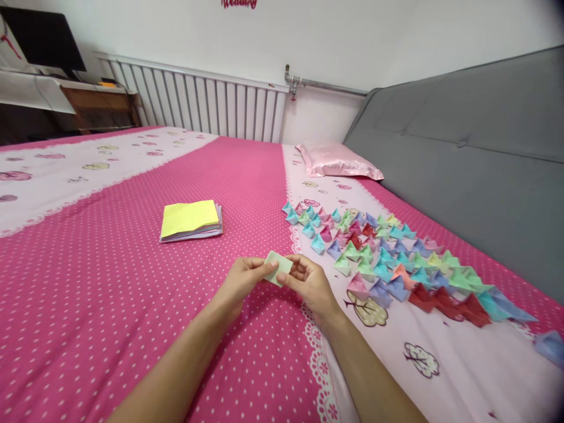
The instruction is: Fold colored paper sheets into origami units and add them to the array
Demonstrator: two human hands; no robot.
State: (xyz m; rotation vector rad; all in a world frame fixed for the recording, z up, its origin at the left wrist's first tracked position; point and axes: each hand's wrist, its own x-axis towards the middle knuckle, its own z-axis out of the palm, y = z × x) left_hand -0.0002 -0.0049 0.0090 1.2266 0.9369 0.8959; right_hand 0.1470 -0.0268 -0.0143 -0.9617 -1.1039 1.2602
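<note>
Between my two hands is a small folded piece of pale green paper (pixel 279 262), roughly square and tilted. My left hand (pixel 247 277) pinches its left edge, thumb on top and fingers behind. From the other side, my right hand (pixel 309 282) grips the lower right edge with the thumb, its other fingers curled. To the left lies a stack of coloured paper sheets (pixel 189 218) with a yellow one on top. Rows of small folded paper boats (pixel 382 262) in green, blue, pink and red spread over the bedding on the right.
All this rests on a bed with a pink dotted cover (pixel 132 294). A pink satin pillow (pixel 337 160) lies near the grey headboard (pixel 476 135). Behind stand a white radiator (pixel 198 97) and, at the far left, a desk (pixel 94 100) with a black monitor (pixel 42 38).
</note>
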